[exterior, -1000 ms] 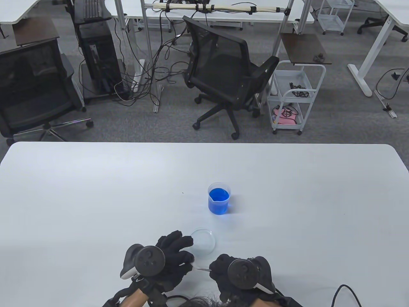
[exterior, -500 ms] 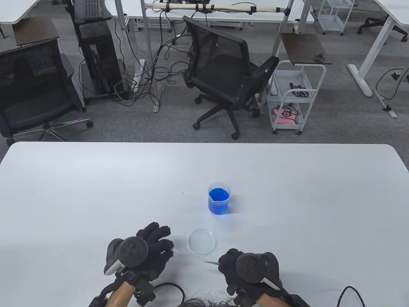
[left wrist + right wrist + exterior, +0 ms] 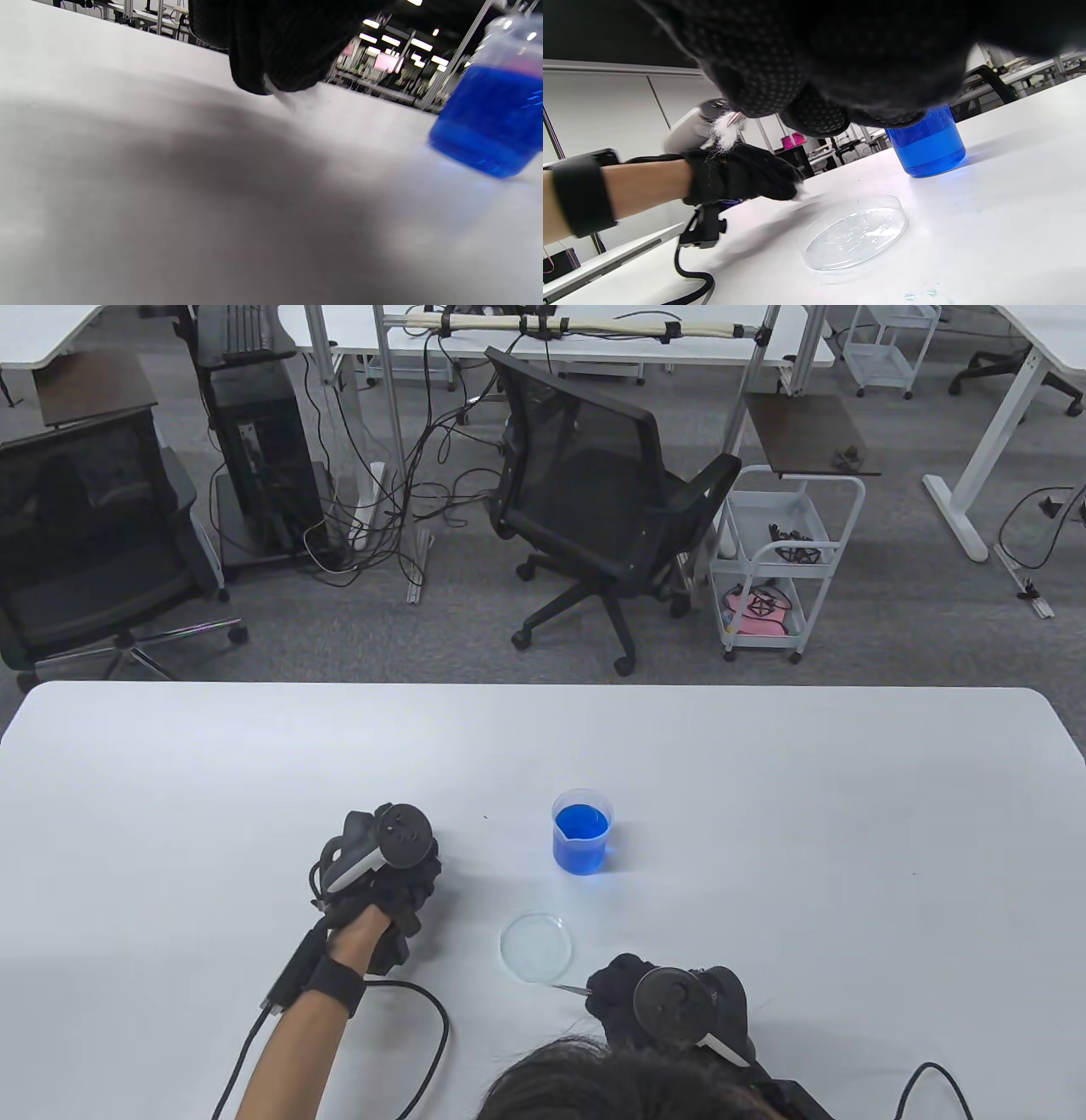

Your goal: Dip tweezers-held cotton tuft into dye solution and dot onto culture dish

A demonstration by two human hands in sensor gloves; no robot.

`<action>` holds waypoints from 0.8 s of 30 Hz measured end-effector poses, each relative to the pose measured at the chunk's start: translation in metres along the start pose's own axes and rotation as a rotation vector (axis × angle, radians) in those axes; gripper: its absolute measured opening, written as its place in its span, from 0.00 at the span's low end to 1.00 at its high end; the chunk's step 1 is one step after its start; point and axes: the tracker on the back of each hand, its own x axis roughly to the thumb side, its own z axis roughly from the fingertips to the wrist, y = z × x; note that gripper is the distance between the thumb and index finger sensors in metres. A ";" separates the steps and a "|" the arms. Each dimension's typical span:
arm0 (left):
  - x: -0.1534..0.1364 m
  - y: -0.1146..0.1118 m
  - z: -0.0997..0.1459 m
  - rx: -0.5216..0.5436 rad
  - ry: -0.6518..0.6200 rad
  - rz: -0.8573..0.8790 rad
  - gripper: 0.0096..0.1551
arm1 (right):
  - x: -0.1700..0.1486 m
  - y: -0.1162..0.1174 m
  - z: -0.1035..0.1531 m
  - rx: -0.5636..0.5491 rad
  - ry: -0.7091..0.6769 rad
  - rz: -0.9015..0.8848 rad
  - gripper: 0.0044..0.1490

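Observation:
A beaker of blue dye (image 3: 582, 833) stands mid-table, and a clear culture dish (image 3: 536, 948) lies just in front of it. My right hand (image 3: 609, 989) grips metal tweezers (image 3: 567, 987) whose tip points left, close to the dish's near edge. In the right wrist view the tweezers (image 3: 737, 118) hold a white cotton tuft (image 3: 724, 132) above the table, left of the dish (image 3: 855, 231) and the beaker (image 3: 927, 144). My left hand (image 3: 416, 869) rests on the table left of the beaker, fingers bunched. A white cotton wisp (image 3: 281, 92) shows at its fingertips (image 3: 254, 80).
The glove cable (image 3: 428, 1027) loops on the table near the front edge by my left forearm. The white table (image 3: 806, 831) stretches wide on both sides. An office chair (image 3: 602, 500) and a cart (image 3: 785, 560) stand beyond the far edge.
My left hand has left the tweezers' tip and moved forward and left, to beside the beaker. My right hand with the tweezers has shifted slightly right and forward, near the dish.

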 end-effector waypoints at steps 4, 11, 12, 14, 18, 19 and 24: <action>0.000 -0.007 -0.020 -0.054 0.057 -0.105 0.24 | 0.001 0.001 0.000 0.022 -0.003 -0.003 0.24; -0.003 0.000 -0.024 0.020 0.060 -0.072 0.22 | 0.002 0.001 0.001 0.041 -0.010 -0.007 0.24; -0.004 0.000 -0.024 0.031 0.062 -0.055 0.21 | 0.002 0.001 0.001 0.044 -0.009 -0.005 0.24; -0.005 0.001 -0.023 0.026 0.063 -0.022 0.20 | 0.002 0.001 0.001 0.040 -0.011 -0.003 0.24; -0.009 0.004 -0.019 0.000 0.073 0.023 0.26 | 0.002 0.001 0.000 0.042 -0.010 0.008 0.24; -0.010 0.004 -0.018 -0.012 0.075 0.035 0.28 | 0.002 0.001 0.000 0.037 -0.010 0.009 0.24; -0.012 0.008 -0.011 -0.110 0.100 0.058 0.41 | 0.002 -0.001 0.000 0.018 -0.007 0.031 0.24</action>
